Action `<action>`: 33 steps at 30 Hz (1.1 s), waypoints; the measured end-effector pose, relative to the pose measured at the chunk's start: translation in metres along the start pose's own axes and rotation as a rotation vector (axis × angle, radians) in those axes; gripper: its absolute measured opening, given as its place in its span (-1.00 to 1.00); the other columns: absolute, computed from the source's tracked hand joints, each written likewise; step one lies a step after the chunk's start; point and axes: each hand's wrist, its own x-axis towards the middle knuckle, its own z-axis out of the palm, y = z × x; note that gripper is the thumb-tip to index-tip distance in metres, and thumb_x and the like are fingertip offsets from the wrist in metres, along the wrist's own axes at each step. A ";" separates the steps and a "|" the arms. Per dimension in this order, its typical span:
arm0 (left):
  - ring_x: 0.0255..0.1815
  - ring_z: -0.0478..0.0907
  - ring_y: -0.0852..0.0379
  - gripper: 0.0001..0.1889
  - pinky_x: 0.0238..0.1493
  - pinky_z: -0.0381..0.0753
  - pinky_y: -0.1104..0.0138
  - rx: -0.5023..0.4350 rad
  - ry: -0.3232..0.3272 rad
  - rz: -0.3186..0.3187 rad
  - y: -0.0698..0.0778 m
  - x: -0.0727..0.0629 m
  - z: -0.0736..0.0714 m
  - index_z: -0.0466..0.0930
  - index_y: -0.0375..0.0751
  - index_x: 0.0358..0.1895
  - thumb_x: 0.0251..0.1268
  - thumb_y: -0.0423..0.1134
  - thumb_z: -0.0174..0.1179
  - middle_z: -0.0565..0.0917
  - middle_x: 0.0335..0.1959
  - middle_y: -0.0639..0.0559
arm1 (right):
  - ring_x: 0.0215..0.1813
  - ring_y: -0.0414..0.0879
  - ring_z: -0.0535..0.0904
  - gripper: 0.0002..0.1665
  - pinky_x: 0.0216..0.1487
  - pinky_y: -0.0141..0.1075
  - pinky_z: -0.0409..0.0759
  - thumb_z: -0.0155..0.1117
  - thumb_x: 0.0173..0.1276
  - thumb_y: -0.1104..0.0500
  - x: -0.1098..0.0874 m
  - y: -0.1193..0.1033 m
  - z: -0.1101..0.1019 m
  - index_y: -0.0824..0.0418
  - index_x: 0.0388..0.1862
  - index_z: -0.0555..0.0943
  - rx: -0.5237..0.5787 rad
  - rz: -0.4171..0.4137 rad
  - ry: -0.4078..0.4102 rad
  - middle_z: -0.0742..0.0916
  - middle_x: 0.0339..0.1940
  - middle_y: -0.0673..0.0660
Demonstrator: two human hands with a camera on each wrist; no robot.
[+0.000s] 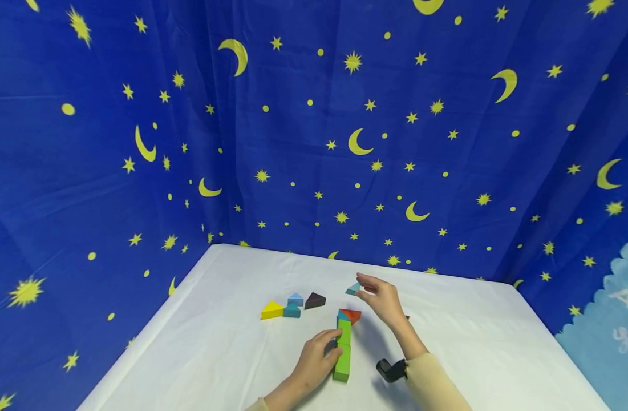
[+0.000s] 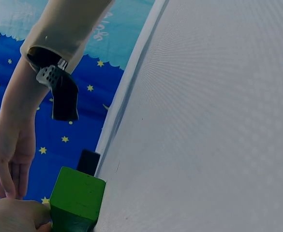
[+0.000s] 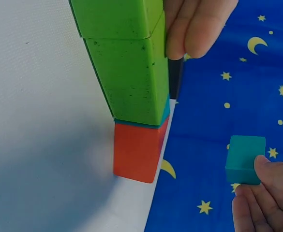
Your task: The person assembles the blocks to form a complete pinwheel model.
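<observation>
My right hand pinches a teal triangular block between thumb and fingers, raised above the table. In the right wrist view, that block shows a flat square side. Two green blocks lie end to end in a line on the table. At their far end sit a small blue triangular block and an orange-red triangular block, the red one touching on the right. With its fingertips, my left hand touches the left side of the green blocks. Only one green end face shows in the left wrist view.
Left of the line are a yellow triangular block, a teal triangular block, a light blue one and a dark brown one. A dark piece is mostly hidden behind the right wrist. A starry blue curtain borders the white table.
</observation>
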 end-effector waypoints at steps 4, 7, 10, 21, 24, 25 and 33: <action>0.08 0.53 -0.02 -0.62 0.14 0.50 0.16 0.011 0.006 0.006 0.001 0.000 0.000 0.52 -0.36 0.11 0.22 -0.36 0.23 0.61 0.03 -0.12 | -0.04 0.08 0.64 -0.53 -0.04 -0.20 0.63 0.39 0.12 0.35 0.005 0.006 0.008 0.33 0.07 0.60 0.003 0.075 -0.040 0.71 -0.07 0.21; 0.08 0.53 -0.01 -0.62 0.14 0.50 0.17 0.018 0.009 0.007 0.001 -0.001 -0.001 0.52 -0.36 0.11 0.21 -0.36 0.23 0.61 0.03 -0.12 | -0.07 0.08 0.65 -0.53 -0.09 -0.18 0.65 0.40 0.11 0.34 0.008 0.012 0.014 0.31 0.05 0.62 0.012 0.137 -0.068 0.72 -0.10 0.20; 0.09 0.53 -0.01 -0.62 0.14 0.50 0.17 0.019 0.009 0.005 0.000 0.000 -0.001 0.52 -0.35 0.11 0.21 -0.36 0.23 0.61 0.03 -0.12 | -0.08 0.07 0.65 -0.53 -0.09 -0.17 0.65 0.41 0.10 0.33 0.011 0.017 0.020 0.31 0.05 0.62 0.012 0.173 -0.086 0.72 -0.11 0.19; 0.08 0.53 0.02 -0.63 0.12 0.51 0.19 0.005 -0.007 0.011 0.000 0.000 0.001 0.52 -0.35 0.11 0.24 -0.34 0.21 0.60 0.03 -0.11 | -0.13 0.04 0.64 -0.56 -0.12 -0.13 0.64 0.43 0.08 0.31 0.014 0.037 0.033 0.36 0.00 0.63 -0.040 0.242 -0.148 0.73 -0.18 0.18; 0.08 0.53 0.01 -0.63 0.13 0.51 0.19 0.020 0.004 0.024 0.000 -0.001 0.002 0.52 -0.35 0.11 0.23 -0.35 0.21 0.61 0.02 -0.12 | -0.15 0.01 0.64 -0.57 -0.12 -0.16 0.64 0.44 0.07 0.29 0.013 0.043 0.035 0.36 -0.04 0.64 -0.061 0.259 -0.169 0.73 -0.21 0.16; 0.08 0.53 0.01 -0.63 0.13 0.51 0.19 0.025 0.007 0.025 0.000 -0.001 0.002 0.52 -0.35 0.11 0.23 -0.35 0.21 0.61 0.02 -0.11 | -0.16 0.01 0.64 -0.58 -0.13 -0.16 0.64 0.45 0.07 0.28 0.012 0.045 0.036 0.36 -0.05 0.64 -0.068 0.257 -0.175 0.73 -0.22 0.16; 0.09 0.53 0.02 -0.62 0.14 0.50 0.20 0.032 0.003 0.009 -0.002 -0.001 0.000 0.52 -0.33 0.12 0.24 -0.33 0.21 0.60 0.04 -0.10 | -0.24 -0.06 0.61 -0.56 -0.22 -0.23 0.63 0.50 0.04 0.16 0.013 0.049 0.039 0.32 -0.10 0.66 -0.095 0.252 -0.176 0.71 -0.32 0.07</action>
